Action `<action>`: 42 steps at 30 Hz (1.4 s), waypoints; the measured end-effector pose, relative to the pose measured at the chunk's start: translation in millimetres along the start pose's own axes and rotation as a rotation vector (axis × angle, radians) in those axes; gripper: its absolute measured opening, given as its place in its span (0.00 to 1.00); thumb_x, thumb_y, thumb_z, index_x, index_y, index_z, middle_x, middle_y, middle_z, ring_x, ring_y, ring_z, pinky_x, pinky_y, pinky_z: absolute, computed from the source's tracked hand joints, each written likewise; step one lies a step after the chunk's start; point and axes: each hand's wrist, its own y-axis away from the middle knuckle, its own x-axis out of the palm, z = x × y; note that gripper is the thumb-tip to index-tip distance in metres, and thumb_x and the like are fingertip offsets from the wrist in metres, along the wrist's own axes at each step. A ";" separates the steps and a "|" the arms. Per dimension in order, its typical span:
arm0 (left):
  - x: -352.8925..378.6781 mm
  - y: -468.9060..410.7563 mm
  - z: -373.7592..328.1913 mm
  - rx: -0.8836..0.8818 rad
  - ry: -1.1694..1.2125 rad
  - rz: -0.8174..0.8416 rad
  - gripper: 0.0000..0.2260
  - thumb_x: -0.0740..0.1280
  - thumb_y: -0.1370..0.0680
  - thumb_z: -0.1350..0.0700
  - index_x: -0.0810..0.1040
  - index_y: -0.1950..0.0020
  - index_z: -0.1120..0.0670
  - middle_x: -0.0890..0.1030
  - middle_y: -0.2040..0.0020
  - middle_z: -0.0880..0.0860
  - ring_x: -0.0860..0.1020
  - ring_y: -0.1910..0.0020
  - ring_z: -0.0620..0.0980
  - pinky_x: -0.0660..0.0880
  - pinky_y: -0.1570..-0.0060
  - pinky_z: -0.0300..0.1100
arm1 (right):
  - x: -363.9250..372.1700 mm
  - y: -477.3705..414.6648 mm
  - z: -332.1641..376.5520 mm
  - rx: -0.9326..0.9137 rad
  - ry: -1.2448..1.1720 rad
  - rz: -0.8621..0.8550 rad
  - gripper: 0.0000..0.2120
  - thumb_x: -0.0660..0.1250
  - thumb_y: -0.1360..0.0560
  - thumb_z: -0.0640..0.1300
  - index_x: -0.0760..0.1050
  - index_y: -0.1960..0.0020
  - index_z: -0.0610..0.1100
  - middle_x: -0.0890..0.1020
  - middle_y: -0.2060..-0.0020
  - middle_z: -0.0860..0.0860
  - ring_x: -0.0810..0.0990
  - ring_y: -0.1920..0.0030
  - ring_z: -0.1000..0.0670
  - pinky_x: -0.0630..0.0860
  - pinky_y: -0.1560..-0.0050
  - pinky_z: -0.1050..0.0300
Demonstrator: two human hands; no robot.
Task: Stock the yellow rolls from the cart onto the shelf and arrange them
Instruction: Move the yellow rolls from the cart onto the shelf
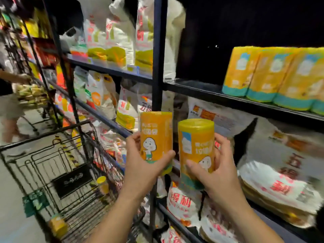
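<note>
Left grip: clenched round the lower half of the first roll, thumb across the printed front, roll held upright.
Right grip: grasping the second roll low on its body, fingers behind and thumb in front, also upright.
Position of held rolls: side by side in the air and just apart, in front of the dark upright post, below the front edge of the upper shelf board.
Shelved rolls: standing in a tight row along the front edge of that board, toward its right end.
Cart: wire basket at lower left, beside the shelving.
Cart rolls: low inside the basket, blurred.
Count: two rolls in hand; four on the board, the last cut by the picture's edge; two made out in the cart.
Other stock: white sacks stacked on the boards below and to the left.
Handling, as a judgement: probably light, with a glossy film wrap likely to slide in the palm and a body that may give a little when squeezed.
Best hold: full wrap round the middle of the cylinder, base set down flat.
</note>
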 end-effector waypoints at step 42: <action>521.6 213.2 -326.6 0.770 -0.256 0.652 0.38 0.80 0.37 0.43 0.62 0.35 0.47 0.74 0.46 0.45 0.78 0.52 0.45 0.80 0.64 0.35 | -591.5 182.9 183.6 -0.117 0.374 -0.678 0.24 0.76 0.31 0.52 0.71 0.37 0.58 0.82 0.48 0.59 0.82 0.50 0.61 0.79 0.52 0.58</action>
